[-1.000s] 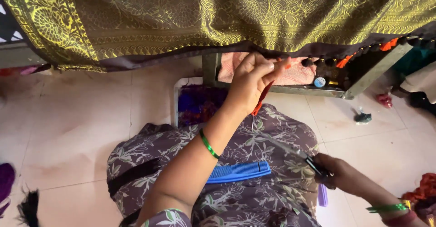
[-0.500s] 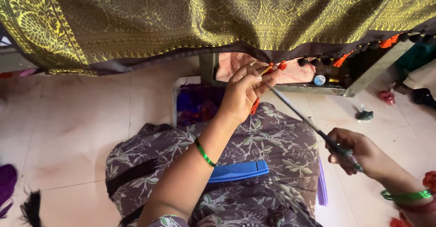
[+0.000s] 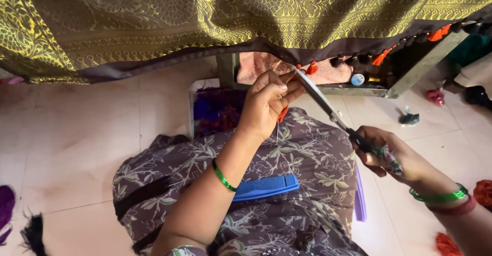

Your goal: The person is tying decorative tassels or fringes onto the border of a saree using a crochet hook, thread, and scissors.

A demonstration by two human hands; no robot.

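Your left hand (image 3: pixel 266 102) is raised to the dark hem of the gold brocade cloth (image 3: pixel 246 10), fingers pinched shut on an orange tassel (image 3: pixel 283 113) that hangs from that edge. Your right hand (image 3: pixel 389 153) is clenched on the handles of the scissors (image 3: pixel 328 110), whose blades reach up to the tassel's top at the hem. The tassel looks light, soft and easily frayed, so a pinch close under its knot seems the surest hold, with the loose threads kept together. A blue comb (image 3: pixel 266 187) lies on your lap, and more orange and black tassels (image 3: pixel 379 57) line the hem to the right
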